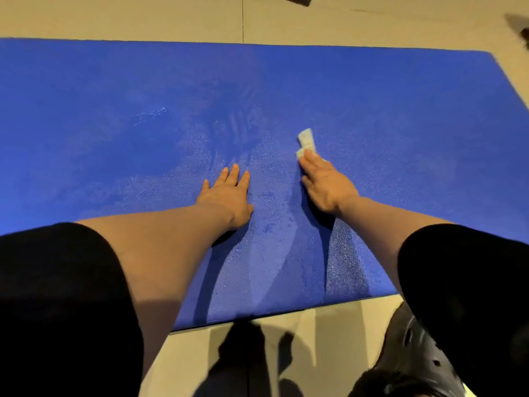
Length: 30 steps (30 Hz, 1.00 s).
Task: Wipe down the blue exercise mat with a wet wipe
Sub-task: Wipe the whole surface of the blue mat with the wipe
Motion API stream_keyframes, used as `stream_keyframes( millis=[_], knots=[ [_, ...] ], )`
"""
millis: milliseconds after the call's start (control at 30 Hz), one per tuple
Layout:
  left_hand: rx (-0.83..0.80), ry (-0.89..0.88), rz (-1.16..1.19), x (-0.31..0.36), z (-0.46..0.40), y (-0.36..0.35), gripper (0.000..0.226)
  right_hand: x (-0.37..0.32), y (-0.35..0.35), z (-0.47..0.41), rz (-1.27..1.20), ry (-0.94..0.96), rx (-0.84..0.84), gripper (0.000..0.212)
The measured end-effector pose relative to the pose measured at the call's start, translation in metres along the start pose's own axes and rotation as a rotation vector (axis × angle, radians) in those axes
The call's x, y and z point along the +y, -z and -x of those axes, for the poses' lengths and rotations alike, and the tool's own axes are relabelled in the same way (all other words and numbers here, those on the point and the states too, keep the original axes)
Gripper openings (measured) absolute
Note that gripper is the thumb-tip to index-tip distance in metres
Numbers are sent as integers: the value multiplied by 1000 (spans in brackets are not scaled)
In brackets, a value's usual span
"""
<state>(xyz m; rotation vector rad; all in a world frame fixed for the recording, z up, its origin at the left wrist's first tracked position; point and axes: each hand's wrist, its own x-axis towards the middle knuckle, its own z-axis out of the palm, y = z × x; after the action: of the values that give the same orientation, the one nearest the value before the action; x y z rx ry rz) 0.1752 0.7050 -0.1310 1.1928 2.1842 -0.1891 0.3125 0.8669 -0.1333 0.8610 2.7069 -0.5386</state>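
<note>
From the head camera, the blue exercise mat lies flat on a beige tiled floor and fills most of what you see, its near edge just ahead of your body. Your left hand lies palm down on the mat with fingers straight and spread, grasping nothing. Your right hand is also flat, its straight fingers pressing down on a crumpled whitish wet wipe; most of the wipe sticks out past your fingertips, resting on the mat a little right of its middle. Nothing is curled round the wipe, so it is pinned rather than pinched. Between and beyond your hands the mat carries paler, arc-shaped streaks, and a small pale scuff shows further left. Both upper arms wear black sleeves. A dark perforated shoe sits on the floor at lower right
</note>
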Motion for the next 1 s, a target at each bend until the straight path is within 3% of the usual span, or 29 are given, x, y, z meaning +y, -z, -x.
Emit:
stream_keyframes(
  millis=[133,267,400,533,667,833,933,1000],
  knots=[
    [18,13,-1,0,5,-7,72,-25,-17,7,-85,-87,74,54],
    [23,33,12,5,7,-10,71,-55,-39,20,-84,85,52,57],
    [10,49,21,10,7,-9,70,-30,-33,21,-13,209,-16,55],
    [2,47,24,11,8,-10,68,1,-19,30,-7,39,27,54],
    [-11,47,21,15,15,-16,68,-24,-31,41,-44,-119,78,54],
    [-58,44,16,26,33,-24,70,-56,-60,65,8,41,55,57],
    [-86,29,-11,28,44,-30,70,-40,-55,70,-20,121,-2,56],
    [-101,22,-19,27,51,-33,69,-21,-48,69,-20,74,-16,54]
  ],
)
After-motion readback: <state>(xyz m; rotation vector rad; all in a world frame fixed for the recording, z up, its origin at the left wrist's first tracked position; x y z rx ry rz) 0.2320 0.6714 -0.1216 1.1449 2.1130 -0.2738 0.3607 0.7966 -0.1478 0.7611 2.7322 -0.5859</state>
